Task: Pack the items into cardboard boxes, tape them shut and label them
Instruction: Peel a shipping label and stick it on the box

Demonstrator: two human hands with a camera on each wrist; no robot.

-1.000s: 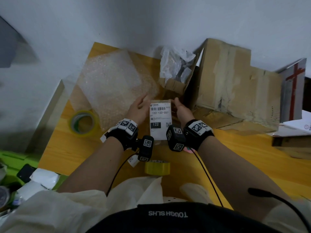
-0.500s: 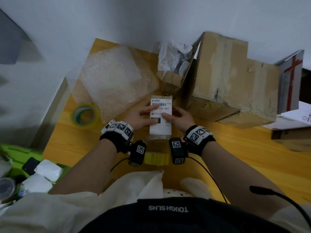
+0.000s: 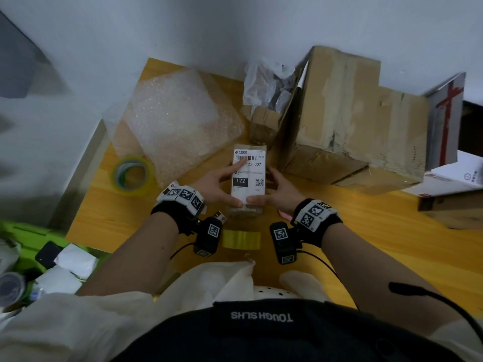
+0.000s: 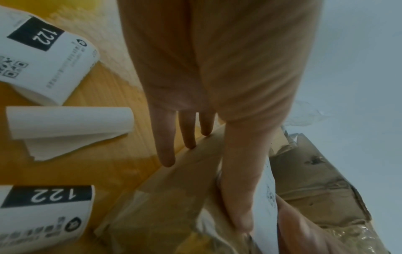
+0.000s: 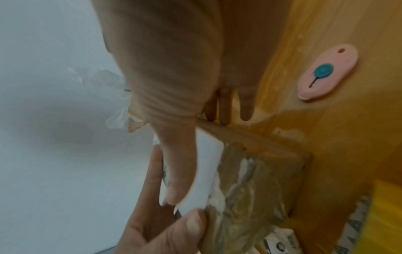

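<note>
A small taped cardboard box lies on the wooden table with a white shipping label reading 122 on its top. My left hand lies along its left side, index finger stretched across the label's barcode and thumb on the near edge. My right hand flanks the right side with its thumb pressing the label's near corner. The left wrist view shows straight fingers against the box. In the right wrist view the thumb lies flat on the label.
Bubble wrap and a tape roll lie at the left. A large carton and a small box with plastic bags stand behind. A yellow tape roll, a pink cutter and loose 122 labels lie near my wrists.
The box has come nearer to me. My left index finger slid up the label to the barcode, and my right hand moved from the label's middle to its near corner.
</note>
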